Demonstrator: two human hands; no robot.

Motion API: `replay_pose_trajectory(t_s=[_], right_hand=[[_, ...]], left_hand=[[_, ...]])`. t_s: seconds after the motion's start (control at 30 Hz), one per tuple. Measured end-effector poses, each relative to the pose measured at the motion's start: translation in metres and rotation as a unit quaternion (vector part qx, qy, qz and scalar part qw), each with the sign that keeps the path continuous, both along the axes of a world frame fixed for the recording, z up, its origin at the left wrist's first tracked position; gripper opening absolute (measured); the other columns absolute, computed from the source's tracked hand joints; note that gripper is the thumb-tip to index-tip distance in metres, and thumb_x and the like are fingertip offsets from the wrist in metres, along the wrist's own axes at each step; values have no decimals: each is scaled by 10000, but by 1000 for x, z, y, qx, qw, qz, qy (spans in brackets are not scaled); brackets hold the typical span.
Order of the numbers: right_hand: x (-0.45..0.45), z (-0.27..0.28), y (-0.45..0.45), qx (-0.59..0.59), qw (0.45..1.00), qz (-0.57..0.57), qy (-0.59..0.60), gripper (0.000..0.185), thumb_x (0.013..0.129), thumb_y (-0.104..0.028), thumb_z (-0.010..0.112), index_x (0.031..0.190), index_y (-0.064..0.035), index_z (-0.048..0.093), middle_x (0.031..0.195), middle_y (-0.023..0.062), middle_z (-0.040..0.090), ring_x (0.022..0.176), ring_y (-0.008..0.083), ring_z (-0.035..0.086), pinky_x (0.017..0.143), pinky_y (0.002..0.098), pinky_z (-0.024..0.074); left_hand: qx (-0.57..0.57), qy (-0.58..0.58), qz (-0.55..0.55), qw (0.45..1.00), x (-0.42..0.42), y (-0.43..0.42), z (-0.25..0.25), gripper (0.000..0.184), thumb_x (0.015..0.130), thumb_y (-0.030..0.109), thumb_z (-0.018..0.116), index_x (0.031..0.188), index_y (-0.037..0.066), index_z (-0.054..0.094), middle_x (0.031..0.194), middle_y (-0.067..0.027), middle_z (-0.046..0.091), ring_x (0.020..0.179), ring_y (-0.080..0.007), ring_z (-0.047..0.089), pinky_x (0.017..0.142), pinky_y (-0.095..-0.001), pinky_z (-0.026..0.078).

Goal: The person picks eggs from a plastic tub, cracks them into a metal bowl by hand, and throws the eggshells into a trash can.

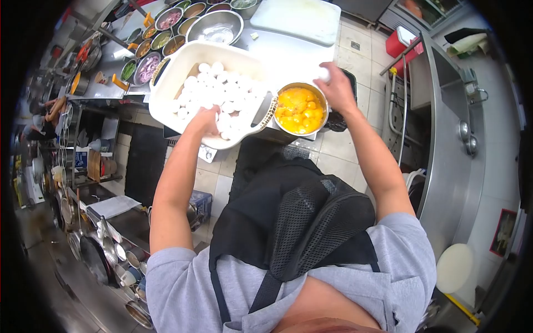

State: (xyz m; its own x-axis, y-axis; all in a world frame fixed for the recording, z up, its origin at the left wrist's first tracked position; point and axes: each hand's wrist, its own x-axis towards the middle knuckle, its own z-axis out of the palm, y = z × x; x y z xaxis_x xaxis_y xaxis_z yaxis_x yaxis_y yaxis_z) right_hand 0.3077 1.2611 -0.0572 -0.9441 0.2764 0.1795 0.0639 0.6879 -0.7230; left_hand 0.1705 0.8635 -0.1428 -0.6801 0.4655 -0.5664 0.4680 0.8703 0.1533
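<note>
One egg (322, 74) in curled right hand (337, 89) beside pot rim (300, 134); left hand (206, 119) inside tub (166, 102), grip unclear.

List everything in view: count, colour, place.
Tub: one, white, centre left
Whole eggs: many, white, in the tub
Metal pot: one, silver, right of the tub
Yolks: many, yellow-orange, in the pot
Large bowl: one, silver, beyond the tub
Cutting board: one, off-white, upper centre
Ingredient bowls: many, silver, upper left
Box: one, red, upper right
Round disc: one, off-white, lower right
Apron: one, black, bottom
Left hand: one, bare, among the eggs
Right hand: one, bare, holding an egg beside the pot
</note>
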Motion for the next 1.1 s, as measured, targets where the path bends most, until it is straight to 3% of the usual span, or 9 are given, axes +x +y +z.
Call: replay_pose_trajectory(t_s=[0.23, 0.3, 0.43, 0.57, 0.63, 0.8, 0.97, 1.03, 1.1], right_hand=[[9, -39, 82, 281, 947, -117, 102, 571, 859, -206, 766, 1361, -71, 530, 1216, 206, 637, 1069, 358, 659, 923, 447, 530], [25, -40, 74, -23, 997, -65, 21, 589, 894, -209, 737, 1411, -72, 493, 1211, 187, 634, 1049, 323, 661, 919, 438, 533], [51, -27, 10, -402, 910, 41, -93, 388, 1022, -175, 584, 1383, -61, 500, 1190, 132, 629, 1018, 188, 653, 817, 318, 555], [46, -24, -29, -507, 851, 101, -92, 415, 1050, -278, 562, 1404, -80, 477, 1239, 151, 599, 1035, 225, 655, 807, 334, 561], [42, -18, -40, -649, 744, 152, -51, 442, 1062, -326, 531, 1428, -93, 447, 1223, 153, 595, 1050, 267, 657, 839, 357, 559], [49, -55, -24, -720, 681, 78, -113, 251, 1076, -336, 490, 1216, -131, 523, 1007, 92, 626, 817, 191, 611, 652, 305, 488], [60, -35, 8, -651, 757, -47, -36, 262, 1055, -229, 533, 1295, -125, 513, 1060, 99, 620, 850, 193, 631, 703, 311, 548], [60, -30, 11, -338, 939, -58, 31, 408, 994, -157, 616, 1373, -126, 467, 1141, 136, 613, 908, 236, 663, 756, 379, 566], [62, -45, 16, -91, 986, -51, 129, 476, 934, -91, 640, 1383, -105, 484, 1173, 173, 582, 1025, 320, 643, 855, 435, 549]], left_hand=[[37, -19, 63, 997, -11, -6, -5, 586, 684, 113, 743, 1229, 109, 529, 1010, -224, 694, 1125, -411, 598, 954, -439, 495], [108, 1, 111, 988, -13, -12, -3, 547, 725, 112, 701, 1243, 111, 525, 997, -228, 690, 1038, -408, 650, 922, -445, 503], [164, 29, 155, 974, 0, 31, 82, 525, 758, 133, 702, 1257, 109, 541, 983, -226, 696, 971, -383, 682, 885, -442, 515], [236, -52, 62, 968, 47, 119, 178, 504, 825, 199, 715, 1304, 130, 572, 977, -214, 713, 932, -356, 701, 859, -438, 536], [260, -43, -35, 964, 62, 152, 179, 637, 856, 184, 737, 1452, 222, 513, 934, -154, 687, 805, -223, 674, 748, -360, 535], [341, -3, -17, 940, 73, 170, 168, 721, 872, 194, 743, 1527, 275, 452, 919, -101, 690, 824, -169, 656, 783, -313, 531], [520, -118, 231, 814, 49, 101, 135, 626, 927, 146, 695, 1512, 164, 474, 897, -73, 679, 775, -113, 626, 723, -246, 502], [526, -132, 253, 801, 47, 70, 120, 596, 951, 140, 676, 1508, 135, 467, 876, -63, 667, 765, -116, 622, 699, -241, 508], [542, -133, 321, 765, 49, 52, 108, 577, 962, 131, 666, 1504, 130, 467, 877, -58, 658, 754, -122, 620, 687, -246, 517]])
